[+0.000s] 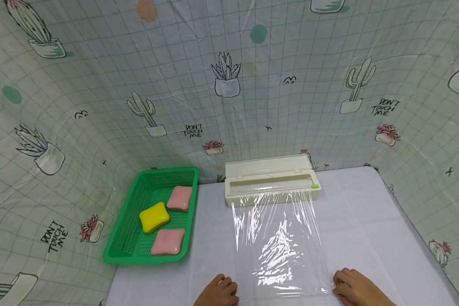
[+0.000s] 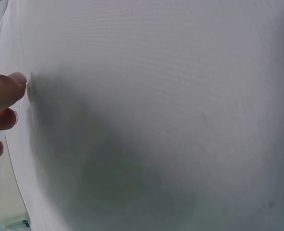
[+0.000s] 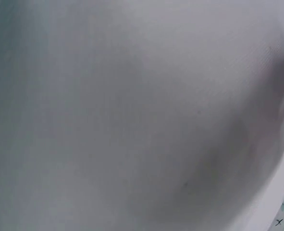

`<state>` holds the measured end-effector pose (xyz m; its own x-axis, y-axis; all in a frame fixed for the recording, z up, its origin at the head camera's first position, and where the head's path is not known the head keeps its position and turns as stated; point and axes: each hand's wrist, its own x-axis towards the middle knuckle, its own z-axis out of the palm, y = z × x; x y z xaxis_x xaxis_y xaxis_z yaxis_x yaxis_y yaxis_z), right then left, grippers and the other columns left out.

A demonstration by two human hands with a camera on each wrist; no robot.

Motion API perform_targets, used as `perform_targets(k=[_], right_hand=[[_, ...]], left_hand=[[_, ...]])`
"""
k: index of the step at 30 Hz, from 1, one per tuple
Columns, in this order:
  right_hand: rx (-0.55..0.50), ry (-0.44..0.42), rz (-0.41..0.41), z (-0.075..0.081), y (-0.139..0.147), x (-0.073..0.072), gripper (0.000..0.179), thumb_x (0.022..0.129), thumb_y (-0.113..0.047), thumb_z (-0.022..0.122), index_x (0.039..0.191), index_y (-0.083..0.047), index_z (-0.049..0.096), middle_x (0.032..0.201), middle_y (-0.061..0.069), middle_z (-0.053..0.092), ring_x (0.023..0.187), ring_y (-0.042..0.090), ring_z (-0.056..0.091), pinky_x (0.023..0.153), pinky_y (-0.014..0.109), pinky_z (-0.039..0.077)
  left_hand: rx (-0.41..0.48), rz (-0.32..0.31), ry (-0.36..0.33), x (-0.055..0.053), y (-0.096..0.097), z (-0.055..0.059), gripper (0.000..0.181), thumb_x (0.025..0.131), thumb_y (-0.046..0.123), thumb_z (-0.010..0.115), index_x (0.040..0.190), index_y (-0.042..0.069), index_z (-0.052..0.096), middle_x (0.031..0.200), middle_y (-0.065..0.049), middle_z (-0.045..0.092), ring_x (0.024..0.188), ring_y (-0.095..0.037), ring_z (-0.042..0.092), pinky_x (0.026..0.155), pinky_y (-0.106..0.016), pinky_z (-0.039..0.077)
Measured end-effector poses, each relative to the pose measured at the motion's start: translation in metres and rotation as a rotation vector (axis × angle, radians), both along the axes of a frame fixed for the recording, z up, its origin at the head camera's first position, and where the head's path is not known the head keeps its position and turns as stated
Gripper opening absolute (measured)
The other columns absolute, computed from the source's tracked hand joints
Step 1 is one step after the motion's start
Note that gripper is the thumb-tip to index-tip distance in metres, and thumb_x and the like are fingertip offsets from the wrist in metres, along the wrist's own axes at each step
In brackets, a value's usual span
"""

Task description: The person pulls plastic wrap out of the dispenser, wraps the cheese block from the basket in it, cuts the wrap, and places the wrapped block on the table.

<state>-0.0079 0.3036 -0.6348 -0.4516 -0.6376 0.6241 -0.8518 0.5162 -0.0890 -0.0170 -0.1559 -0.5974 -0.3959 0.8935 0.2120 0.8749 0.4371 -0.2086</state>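
Glossy, crinkly clear film [image 1: 279, 255] from a boxy dispenser [image 1: 269, 175]

At eight o'clock, a green basket [image 1: 151, 191] holds a yellow bar [image 1: 154, 217] and two pink bars [image 1: 167, 242]; at twelve, cactus-print cloth [image 1: 245, 110].

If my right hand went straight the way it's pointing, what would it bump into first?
Your right hand would meet the clear plastic film first. Its near right corner is right at your fingers, which seem to pinch it already, though depth there is unclear.
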Motion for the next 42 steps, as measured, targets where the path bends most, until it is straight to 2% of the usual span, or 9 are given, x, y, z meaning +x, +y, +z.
perform_targets(k=[3, 8, 12, 18, 20, 24, 29, 35, 42], right_hand=[[-0.006, 0.017, 0.008, 0.0, 0.0, -0.001, 0.056, 0.114, -0.034, 0.032, 0.074, -0.023, 0.069, 0.092, -0.011, 0.056, 0.081, 0.001, 0.046, 0.067, 0.014, 0.039], [-0.008, 0.021, 0.005, 0.0, -0.001, 0.0, 0.056, 0.114, -0.035, 0.032, 0.074, -0.024, 0.069, 0.092, -0.011, 0.056, 0.081, 0.001, 0.046, 0.068, 0.014, 0.039], [-0.015, 0.011, -0.001, 0.0, -0.001, 0.001, 0.055, 0.115, -0.035, 0.034, 0.074, -0.023, 0.069, 0.092, -0.012, 0.056, 0.081, 0.001, 0.046, 0.068, 0.014, 0.04], [-0.01, -0.002, -0.008, 0.002, -0.002, 0.001, 0.058, 0.115, -0.037, 0.033, 0.074, -0.022, 0.071, 0.091, -0.011, 0.056, 0.08, 0.001, 0.047, 0.068, 0.014, 0.04], [-0.008, 0.001, -0.007, 0.002, -0.002, 0.001, 0.058, 0.114, -0.037, 0.033, 0.074, -0.022, 0.072, 0.091, -0.011, 0.057, 0.08, 0.001, 0.047, 0.068, 0.014, 0.04], [-0.004, 0.011, -0.004, 0.002, -0.002, 0.0, 0.059, 0.115, -0.037, 0.032, 0.074, -0.022, 0.072, 0.091, -0.011, 0.057, 0.08, 0.001, 0.047, 0.068, 0.014, 0.04], [0.004, 0.004, -0.008, 0.001, -0.002, 0.0, 0.06, 0.114, -0.037, 0.032, 0.073, -0.022, 0.073, 0.09, -0.011, 0.056, 0.08, 0.001, 0.047, 0.068, 0.014, 0.04], [0.013, -0.005, -0.007, 0.0, -0.002, 0.0, 0.061, 0.114, -0.037, 0.031, 0.073, -0.021, 0.073, 0.09, -0.01, 0.056, 0.079, 0.003, 0.047, 0.068, 0.015, 0.04], [0.012, 0.004, -0.001, -0.001, -0.001, -0.001, 0.061, 0.114, -0.037, 0.032, 0.073, -0.021, 0.074, 0.09, -0.01, 0.056, 0.079, 0.004, 0.047, 0.068, 0.017, 0.041]], left_hand=[[0.014, -0.004, 0.005, 0.001, 0.0, 0.0, 0.018, 0.089, 0.05, 0.079, 0.076, 0.038, 0.077, 0.081, 0.018, 0.056, 0.08, 0.0, 0.046, 0.079, -0.018, 0.036], [-0.004, 0.001, -0.05, 0.001, -0.001, 0.001, 0.019, 0.09, 0.05, 0.079, 0.076, 0.037, 0.077, 0.083, 0.018, 0.056, 0.081, 0.001, 0.046, 0.079, -0.018, 0.037], [-0.004, 0.001, -0.063, 0.002, -0.001, 0.001, 0.018, 0.09, 0.049, 0.079, 0.078, 0.037, 0.076, 0.084, 0.018, 0.057, 0.082, 0.001, 0.047, 0.08, -0.018, 0.038], [-0.022, 0.048, -0.112, -0.001, -0.003, 0.006, 0.014, 0.091, 0.046, 0.079, 0.084, 0.034, 0.077, 0.088, 0.018, 0.06, 0.085, 0.001, 0.05, 0.082, -0.019, 0.042], [-0.013, 0.069, -0.096, -0.004, -0.005, 0.009, 0.012, 0.089, 0.044, 0.082, 0.087, 0.034, 0.077, 0.09, 0.017, 0.061, 0.086, 0.0, 0.052, 0.083, -0.021, 0.044], [0.016, 0.126, -0.099, -0.01, -0.012, 0.02, 0.015, 0.087, 0.042, 0.086, 0.092, 0.032, 0.077, 0.093, 0.015, 0.063, 0.09, -0.003, 0.055, 0.087, -0.025, 0.049], [0.05, 0.195, -0.142, -0.017, -0.019, 0.04, 0.015, 0.089, 0.037, 0.085, 0.097, 0.027, 0.077, 0.098, 0.011, 0.065, 0.095, -0.008, 0.058, 0.092, -0.03, 0.052], [0.1, 0.267, -0.079, -0.026, -0.028, 0.06, 0.022, 0.084, 0.037, 0.09, 0.098, 0.026, 0.078, 0.099, 0.01, 0.066, 0.095, -0.011, 0.059, 0.093, -0.033, 0.052], [0.167, 0.326, -0.041, -0.037, -0.04, 0.078, 0.026, 0.081, 0.032, 0.093, 0.099, 0.023, 0.077, 0.099, 0.008, 0.063, 0.098, -0.014, 0.058, 0.093, -0.036, 0.052]])
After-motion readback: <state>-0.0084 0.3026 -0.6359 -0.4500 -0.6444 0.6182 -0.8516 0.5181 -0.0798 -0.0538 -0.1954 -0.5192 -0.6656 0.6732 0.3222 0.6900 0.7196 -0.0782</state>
